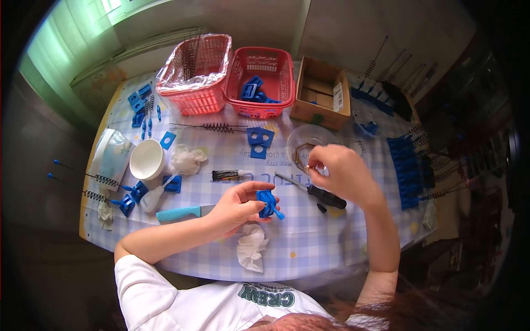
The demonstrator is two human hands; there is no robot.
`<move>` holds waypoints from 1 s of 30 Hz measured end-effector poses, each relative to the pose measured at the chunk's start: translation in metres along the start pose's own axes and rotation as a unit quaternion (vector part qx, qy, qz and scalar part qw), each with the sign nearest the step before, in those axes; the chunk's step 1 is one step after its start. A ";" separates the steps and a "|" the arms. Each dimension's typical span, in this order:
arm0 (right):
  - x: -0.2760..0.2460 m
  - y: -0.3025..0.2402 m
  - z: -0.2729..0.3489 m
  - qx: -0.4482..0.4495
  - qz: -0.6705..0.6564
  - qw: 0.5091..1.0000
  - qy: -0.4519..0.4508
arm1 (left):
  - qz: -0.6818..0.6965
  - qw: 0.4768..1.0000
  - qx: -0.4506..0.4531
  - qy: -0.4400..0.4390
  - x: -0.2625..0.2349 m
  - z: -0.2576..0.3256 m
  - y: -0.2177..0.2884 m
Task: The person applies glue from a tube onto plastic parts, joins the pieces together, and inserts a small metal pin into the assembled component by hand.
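Observation:
My left hand [234, 208] is closed around a small blue plastic part [267, 202], held above the table with a thin blue stem sticking out toward the lower right. Fingertips pinched, my right hand [341, 170] hovers at the near edge of a clear round bowl [310, 128]; whatever is between its fingers is too small to make out. Brass-coloured bits [300, 154] lie in that bowl. Below the right hand rests a screwdriver [326, 197] with a black handle, beside a small black cap [322, 208]. A black tube [225, 175] lies between the hands.
Near my left forearm lies a knife with a turquoise handle [179, 214]. Crumpled tissue [253, 248] sits in front of me. A white bowl [147, 160] stands left. Two red baskets [259, 109] and a cardboard box [320, 113] line the back; blue parts with springs [403, 171] are rowed right.

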State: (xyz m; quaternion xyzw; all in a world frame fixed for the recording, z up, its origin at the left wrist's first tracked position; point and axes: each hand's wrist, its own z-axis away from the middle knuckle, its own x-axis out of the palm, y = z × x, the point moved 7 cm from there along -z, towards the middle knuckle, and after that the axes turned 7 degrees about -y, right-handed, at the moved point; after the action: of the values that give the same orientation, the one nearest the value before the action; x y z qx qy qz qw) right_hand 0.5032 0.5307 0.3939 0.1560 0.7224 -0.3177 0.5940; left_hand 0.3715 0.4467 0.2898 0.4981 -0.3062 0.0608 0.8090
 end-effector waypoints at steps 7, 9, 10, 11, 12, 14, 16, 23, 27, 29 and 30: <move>0.024 -0.025 0.034 -0.061 -0.321 0.944 0.035 | 0.039 0.994 0.007 -0.103 0.010 0.001 0.001; 0.034 -0.025 0.038 -0.090 -0.359 0.928 0.036 | 0.057 0.990 0.005 -0.127 0.013 0.000 -0.001; 0.036 -0.026 0.039 -0.089 -0.363 0.927 0.040 | 0.076 0.985 0.021 -0.152 0.016 0.001 -0.001; 0.036 -0.026 0.041 -0.089 -0.363 0.926 0.058 | 0.095 0.979 0.036 -0.176 0.018 0.002 0.000; 0.036 -0.025 0.042 -0.089 -0.364 0.924 0.076 | 0.092 0.980 0.032 -0.173 0.018 0.002 -0.001; 0.039 -0.023 0.043 -0.078 -0.393 0.912 0.084 | 0.117 0.978 0.022 -0.170 0.018 0.001 -0.002; 0.041 -0.020 0.044 -0.067 -0.420 0.901 0.091 | 0.119 0.979 0.015 -0.162 0.018 0.001 -0.002; 0.036 -0.031 0.049 -0.097 -0.327 0.934 0.112 | 0.100 0.980 0.011 -0.172 0.015 0.001 -0.005; 0.038 -0.033 0.048 -0.113 -0.332 0.929 0.120 | 0.088 0.982 0.024 -0.167 0.015 0.002 -0.005; 0.041 -0.034 0.048 -0.116 -0.328 0.930 0.123 | 0.074 0.981 0.021 -0.176 0.015 0.002 -0.006; 0.041 -0.035 0.048 -0.118 -0.323 0.930 0.127 | 0.075 0.981 0.021 -0.176 0.015 0.002 -0.006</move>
State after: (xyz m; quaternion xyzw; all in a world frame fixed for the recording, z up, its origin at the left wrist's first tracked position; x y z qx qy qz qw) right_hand 0.5087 0.4673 0.3593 -0.1181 0.8357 -0.3821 0.3763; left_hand 0.3847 0.4389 0.2940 0.4935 -0.4787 0.0396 0.7251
